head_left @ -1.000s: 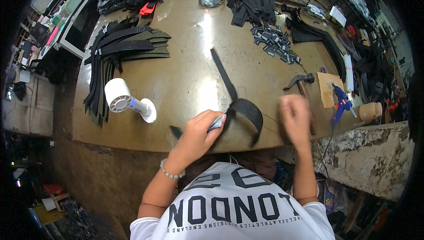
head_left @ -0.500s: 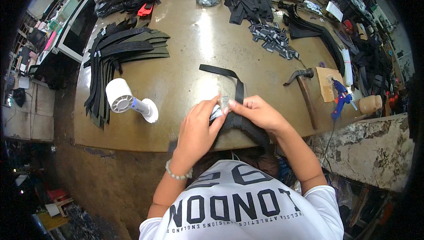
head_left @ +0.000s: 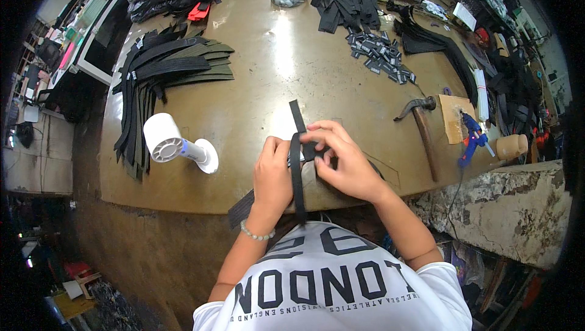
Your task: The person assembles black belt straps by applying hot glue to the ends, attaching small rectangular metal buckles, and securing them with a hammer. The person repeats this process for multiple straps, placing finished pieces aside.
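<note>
My left hand [head_left: 272, 172] is closed on a black webbing strap [head_left: 297, 179] near the table's front edge, with its fingertips bent in. A small pale piece shows beside those fingertips, partly covered. One strap end stands up beyond the hands, another length hangs toward my shirt, and a wider ribbed end [head_left: 242, 209] sticks out under my left wrist. My right hand [head_left: 347, 163] has its fingers bent and apart, slightly blurred. Its index fingertip is at the strap, while the thumb is apart from it. More strap lies partly hidden behind the right hand.
A white handheld fan [head_left: 177, 142] stands at left, before a pile of black and olive straps [head_left: 173, 66]. To the right lie a hammer [head_left: 420, 130], a blue glue gun [head_left: 470, 139] and a tape roll [head_left: 510, 146]. Several small dark buckles [head_left: 381, 57] are heaped farther back.
My right hand's fingers have lifted and spread from the pinch at the small pale piece. The strap has been turned and now crosses in front of my left fingertips.
</note>
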The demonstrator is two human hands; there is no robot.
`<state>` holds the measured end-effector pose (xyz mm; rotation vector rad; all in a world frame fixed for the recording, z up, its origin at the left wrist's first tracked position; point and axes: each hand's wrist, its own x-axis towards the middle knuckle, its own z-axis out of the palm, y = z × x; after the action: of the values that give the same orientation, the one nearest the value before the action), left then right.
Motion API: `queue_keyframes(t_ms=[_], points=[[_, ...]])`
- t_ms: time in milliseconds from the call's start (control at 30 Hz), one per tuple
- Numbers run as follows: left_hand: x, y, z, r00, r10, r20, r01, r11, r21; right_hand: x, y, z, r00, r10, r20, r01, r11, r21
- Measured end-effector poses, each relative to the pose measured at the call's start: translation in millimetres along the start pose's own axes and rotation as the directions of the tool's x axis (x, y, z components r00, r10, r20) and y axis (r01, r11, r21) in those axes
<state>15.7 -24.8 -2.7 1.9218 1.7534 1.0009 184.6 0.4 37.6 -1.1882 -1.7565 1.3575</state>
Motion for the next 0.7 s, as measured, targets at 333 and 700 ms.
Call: queue_keyframes(t_ms=[333, 700], points=[[-2, -2, 9, 0.997, 0.063, -0.047, -0.065, 0.998, -0.028, -7, 36, 20, 0.889, -0.455, -0.055, 0.301, 0.669, -0.680], [-7, 10, 6, 0.996, 0.076, 0.056, -0.087, 0.965, 0.245, -64, 15, 14, 0.922, -0.316, 0.225, 0.365, 0.507, -0.781]])
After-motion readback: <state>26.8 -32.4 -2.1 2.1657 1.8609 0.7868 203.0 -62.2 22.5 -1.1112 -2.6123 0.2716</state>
